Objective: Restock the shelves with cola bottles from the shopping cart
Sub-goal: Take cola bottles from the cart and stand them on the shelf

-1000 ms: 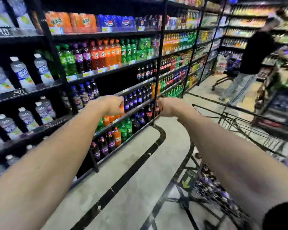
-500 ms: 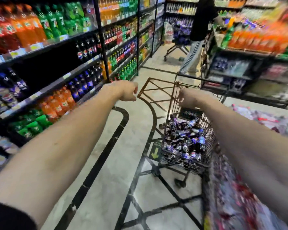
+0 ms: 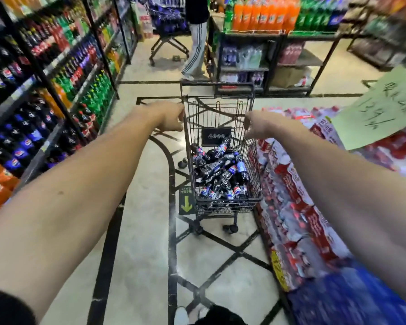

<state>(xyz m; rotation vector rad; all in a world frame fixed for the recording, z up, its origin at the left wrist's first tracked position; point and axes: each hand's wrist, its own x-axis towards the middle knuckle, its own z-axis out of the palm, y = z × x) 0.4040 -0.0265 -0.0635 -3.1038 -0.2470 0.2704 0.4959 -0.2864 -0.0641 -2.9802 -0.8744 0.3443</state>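
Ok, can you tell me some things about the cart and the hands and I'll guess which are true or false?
1. The shopping cart has cola bottles lying in it. True.
2. The left hand is holding a bottle. False: it holds nothing and is beside the cart's left rim.
3. The drink shelves stand on the person's left side. True.
4. The right hand is deep among the bottles. False: it is up by the cart's right rim, above them.
5. The cart is empty. False: many bottles are piled in it.
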